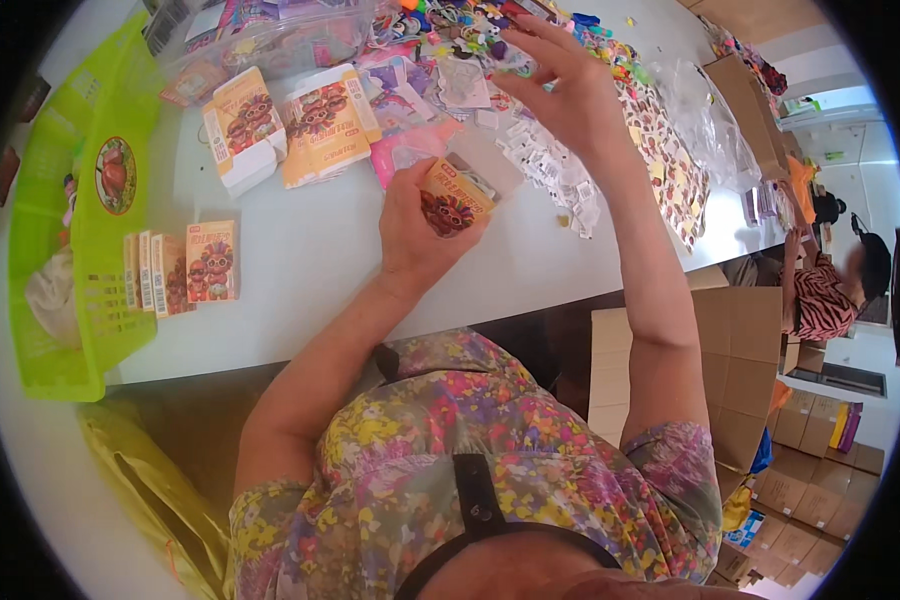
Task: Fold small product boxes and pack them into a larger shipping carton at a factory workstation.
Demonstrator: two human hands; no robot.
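Note:
My left hand [415, 225] grips a small open cardboard box [457, 195] printed with a cartoon figure, its open flap turned up and away from me. My right hand [560, 85] reaches further out over the white table [300, 270], its fingers pinching a small item in a clear wrapper [515, 62] from a heap of colourful small toys [470, 30]. Small white packets [555, 180] lie scattered under that arm.
Two larger printed boxes [285, 125] stand on the table beyond a row of finished small boxes [180, 270]. A green plastic basket [70, 220] sits at the left edge. Cardboard cartons [740, 370] stack at the right, where another person [830, 290] sits.

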